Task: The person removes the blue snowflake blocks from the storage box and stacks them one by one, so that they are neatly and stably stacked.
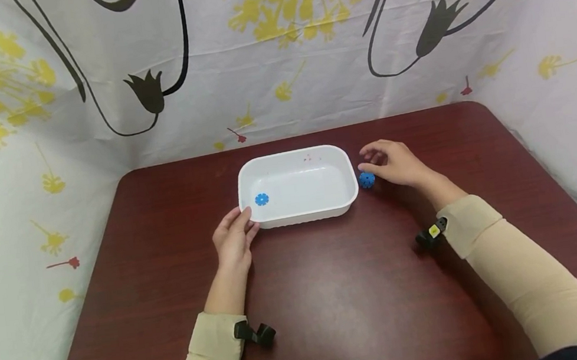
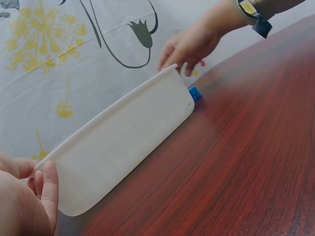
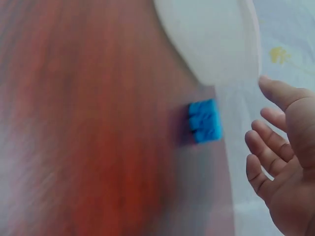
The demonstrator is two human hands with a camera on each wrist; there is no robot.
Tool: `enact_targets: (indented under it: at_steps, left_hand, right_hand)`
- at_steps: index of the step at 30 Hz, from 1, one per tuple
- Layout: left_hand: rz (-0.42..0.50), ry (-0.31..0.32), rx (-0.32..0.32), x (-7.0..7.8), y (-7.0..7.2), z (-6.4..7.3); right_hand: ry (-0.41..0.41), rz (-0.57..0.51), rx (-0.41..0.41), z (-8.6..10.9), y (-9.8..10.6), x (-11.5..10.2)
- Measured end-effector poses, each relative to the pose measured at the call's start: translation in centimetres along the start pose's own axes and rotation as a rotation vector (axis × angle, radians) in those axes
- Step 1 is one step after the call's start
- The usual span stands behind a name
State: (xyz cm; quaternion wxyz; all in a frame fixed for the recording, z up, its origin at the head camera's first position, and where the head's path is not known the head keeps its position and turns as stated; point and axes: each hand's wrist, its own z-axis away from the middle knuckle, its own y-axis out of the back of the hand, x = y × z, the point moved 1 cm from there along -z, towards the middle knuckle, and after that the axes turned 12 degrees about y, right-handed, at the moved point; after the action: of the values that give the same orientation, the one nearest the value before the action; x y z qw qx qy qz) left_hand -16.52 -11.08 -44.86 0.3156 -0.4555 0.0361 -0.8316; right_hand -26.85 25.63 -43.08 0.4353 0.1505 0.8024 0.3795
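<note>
A white rectangular plastic tub stands toward the back of the table. My left hand pinches its near left corner, thumb over the rim and fingers against the outside, as the left wrist view also shows. Inside, at the left, lies a flat blue notched disc. Beside the tub's right end a blue piece with notched edges sits on the table; in the right wrist view it looks like a short, blocky stack. Just above it hovers my right hand, its fingers loosely bent and holding nothing.
The dark red-brown table reaches back to a white cloth printed with yellow and grey flowers. Similar cloth hangs on both sides. Each wrist carries a small black camera on a strap. Small red specks mark the tub's far inner wall.
</note>
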Motion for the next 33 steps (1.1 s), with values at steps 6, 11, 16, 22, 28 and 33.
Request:
enact_targets:
  at_steps: [6, 11, 16, 22, 28, 33]
  left_hand:
    - [0.001, -0.005, 0.005, 0.0, 0.1, -0.1]
    - [0.004, -0.008, 0.008, 0.0, 0.0, -0.1]
    - [0.005, -0.01, 0.006, 0.0, 0.0, -0.1]
    - [-0.002, -0.011, 0.008, -0.1, 0.1, -0.2]
    - [0.012, -0.013, 0.0, -0.1, 0.1, -0.3]
    - [0.01, -0.022, -0.003, -0.1, 0.0, -0.3]
  right_hand:
    - [0.044, -0.027, 0.048, -2.0, -0.4, -2.1]
    - [0.15, -0.02, 0.05, -3.6, -1.6, -3.7]
    - [0.236, -0.007, 0.05, -4.8, -3.3, -4.7]
    - [0.292, -0.037, -0.012, -5.9, -5.4, -5.6]
    - [0.344, -0.004, -0.096, -6.8, -7.0, -6.4]
    - [0.316, -0.004, -0.139, -7.3, -8.0, -7.1]
